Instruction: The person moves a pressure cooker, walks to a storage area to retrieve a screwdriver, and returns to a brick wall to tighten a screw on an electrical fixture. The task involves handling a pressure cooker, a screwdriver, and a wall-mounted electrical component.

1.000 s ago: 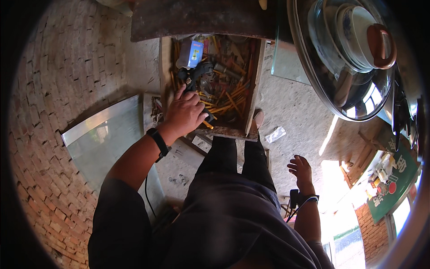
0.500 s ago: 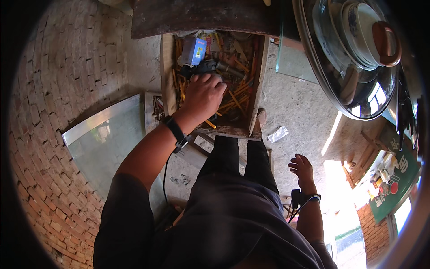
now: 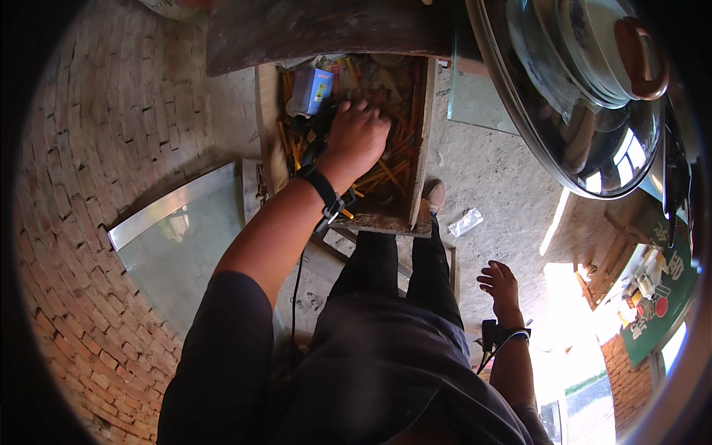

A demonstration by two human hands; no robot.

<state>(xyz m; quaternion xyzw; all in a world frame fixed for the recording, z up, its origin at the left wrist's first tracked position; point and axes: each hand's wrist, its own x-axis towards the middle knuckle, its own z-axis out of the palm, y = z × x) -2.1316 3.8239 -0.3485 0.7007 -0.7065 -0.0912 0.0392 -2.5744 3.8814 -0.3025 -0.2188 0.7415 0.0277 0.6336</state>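
Observation:
My left hand (image 3: pixel 357 139) reaches into a wooden drawer (image 3: pixel 267 126) of jumbled small items, its fingers curled over the middle of the contents; whatever is under them is hidden. A blue box (image 3: pixel 311 90) lies just beyond it at upper left, beside dark objects (image 3: pixel 315 132) partly covered by the hand. Thin yellow sticks (image 3: pixel 389 174) are scattered around. My right hand (image 3: pixel 501 288) hangs beside my right leg above the floor, fingers apart and holding nothing.
Above the drawer is a dark wooden top (image 3: pixel 326 30); at upper right hang glass lids and dishes (image 3: pixel 586 174). A glass panel (image 3: pixel 178 259) leans by the brick wall (image 3: pixel 89 185). A white scrap (image 3: pixel 466 221) lies on the floor; a green board (image 3: pixel 653 330) stands at right.
My left hand has moved right and upward, farther into the drawer, now covering items that showed earlier. My right hand stays almost in place.

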